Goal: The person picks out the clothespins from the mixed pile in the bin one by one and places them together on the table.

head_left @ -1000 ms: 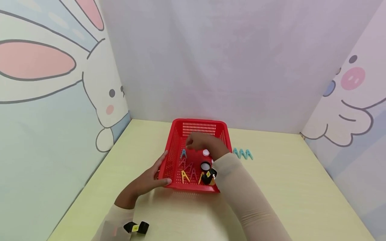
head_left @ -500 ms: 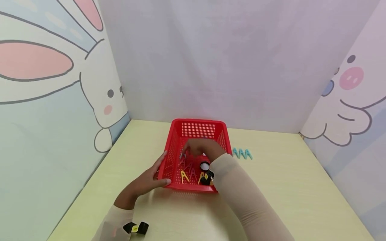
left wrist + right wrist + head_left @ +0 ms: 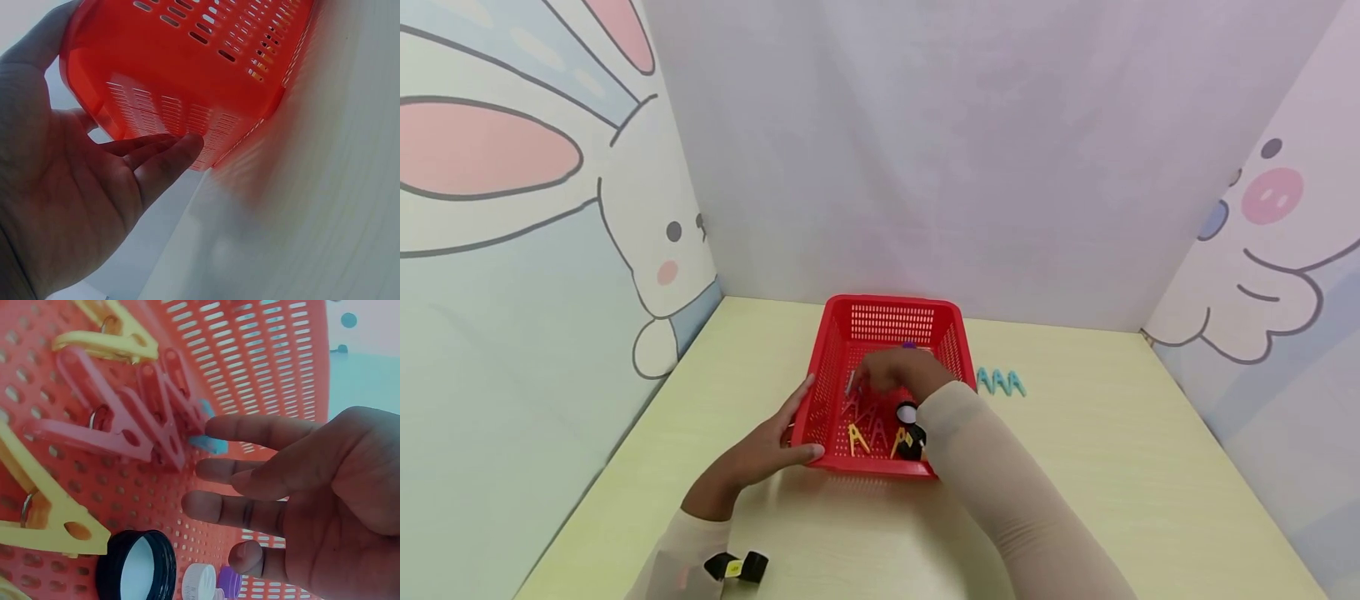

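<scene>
Blue clip (image 3: 214,446) is lying in red basket (image 3: 865,467), beyond pink clips (image 3: 112,425), being reached for by right hand (image 3: 306,494), fingers spread, nothing being pinched; basket corner is being gripped by left hand (image 3: 767,446); clip is being judged light, stiff, springy, best pinched mid-body; long axis and pointing are being masked by reaching fingers, cannot be told

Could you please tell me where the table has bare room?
Bare table lies right of three teal clips and left of the left hand; the red basket is crowded in its near half by yellow and pink clips.
</scene>
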Demonstrator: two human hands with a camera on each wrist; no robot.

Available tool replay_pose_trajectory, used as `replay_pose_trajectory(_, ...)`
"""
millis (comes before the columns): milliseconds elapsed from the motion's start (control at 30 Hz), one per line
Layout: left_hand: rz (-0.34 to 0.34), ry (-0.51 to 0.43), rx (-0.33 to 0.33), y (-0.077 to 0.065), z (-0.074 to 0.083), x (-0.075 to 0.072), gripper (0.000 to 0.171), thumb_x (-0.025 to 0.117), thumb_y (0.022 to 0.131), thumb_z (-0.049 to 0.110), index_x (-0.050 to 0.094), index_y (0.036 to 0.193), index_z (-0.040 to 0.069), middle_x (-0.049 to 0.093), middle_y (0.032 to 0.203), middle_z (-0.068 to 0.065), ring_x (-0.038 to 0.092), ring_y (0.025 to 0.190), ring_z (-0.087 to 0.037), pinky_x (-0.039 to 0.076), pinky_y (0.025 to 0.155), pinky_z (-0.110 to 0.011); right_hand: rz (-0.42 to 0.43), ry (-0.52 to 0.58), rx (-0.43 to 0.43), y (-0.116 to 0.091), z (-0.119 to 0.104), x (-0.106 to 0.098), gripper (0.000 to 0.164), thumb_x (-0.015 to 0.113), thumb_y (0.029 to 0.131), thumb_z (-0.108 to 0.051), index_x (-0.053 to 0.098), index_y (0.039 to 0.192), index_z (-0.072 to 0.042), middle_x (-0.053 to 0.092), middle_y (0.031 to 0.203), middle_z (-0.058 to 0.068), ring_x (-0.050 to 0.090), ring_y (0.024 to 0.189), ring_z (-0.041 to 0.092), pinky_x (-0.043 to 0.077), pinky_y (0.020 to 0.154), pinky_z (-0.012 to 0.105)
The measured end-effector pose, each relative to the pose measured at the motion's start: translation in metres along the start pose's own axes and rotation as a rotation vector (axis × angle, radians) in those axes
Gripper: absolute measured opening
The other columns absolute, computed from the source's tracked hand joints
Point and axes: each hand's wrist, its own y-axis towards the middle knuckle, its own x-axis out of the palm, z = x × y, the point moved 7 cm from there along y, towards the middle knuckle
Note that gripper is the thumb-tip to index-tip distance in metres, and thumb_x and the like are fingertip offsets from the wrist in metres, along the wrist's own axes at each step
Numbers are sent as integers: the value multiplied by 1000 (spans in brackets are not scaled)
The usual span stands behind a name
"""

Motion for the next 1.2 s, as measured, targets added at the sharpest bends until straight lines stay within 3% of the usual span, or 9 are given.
replay_pose_trajectory(167, -1, 3, 3, 0, 0, 0, 120, 84, 92, 28, -1, 177, 31, 37, 168, -24, 58, 139, -40, 67, 98, -45, -4, -6, 5, 1, -1, 2, 60, 88, 85, -3, 76, 137, -31, 74, 121, -4, 72, 111, 24, 63, 102, 61)
replay_pose_trajectory(467, -2, -9, 6, -1, 2, 1, 123, 86, 90, 32, -2, 177, 30, 36, 169, -25, 58, 140, -41, 67, 98, -46, 13, -21, -36, 0, -6, 0, 41, 81, 92, -1, 83, 123, -27, 78, 114, 0, 77, 105, 24, 66, 97, 55)
replay_pose_trajectory(600, -4, -13, 15, -1, 2, 1, 124, 87, 90, 32, -2, 177, 30, 36, 169, -25, 57, 141, -42, 67, 98, -45, 49, -19, -76, -2, -8, -3, 32, 82, 95, -8, 84, 121, -26, 78, 112, 1, 77, 107, 28, 66, 99, 54)
replay_pose_trajectory(767, -11, -21, 30, -1, 1, 1, 123, 86, 91, 31, -1, 177, 29, 36, 169, -26, 58, 140, -43, 67, 97, -41, 163, -18, -116, -2, -12, -11, 13, 86, 94, -24, 86, 105, -18, 81, 99, 4, 79, 96, 32, 68, 89, 48)
replay_pose_trajectory(967, -12, -31, 41, 1, 1, 0, 121, 85, 92, 29, -1, 177, 29, 35, 169, -26, 60, 139, -42, 67, 96, -41, 266, -63, -113, -3, -18, -19, 22, 84, 97, -28, 84, 104, -8, 82, 94, 15, 77, 81, 30, 67, 76, 39)
replay_pose_trajectory(1200, -4, -27, 27, 1, 0, 0, 122, 86, 91, 31, 0, 177, 30, 37, 169, -25, 58, 140, -42, 68, 96, -42, 406, -102, -113, -5, -25, -31, 17, 89, 93, -28, 83, 92, -13, 81, 84, 11, 67, 64, 17, 62, 65, 29)
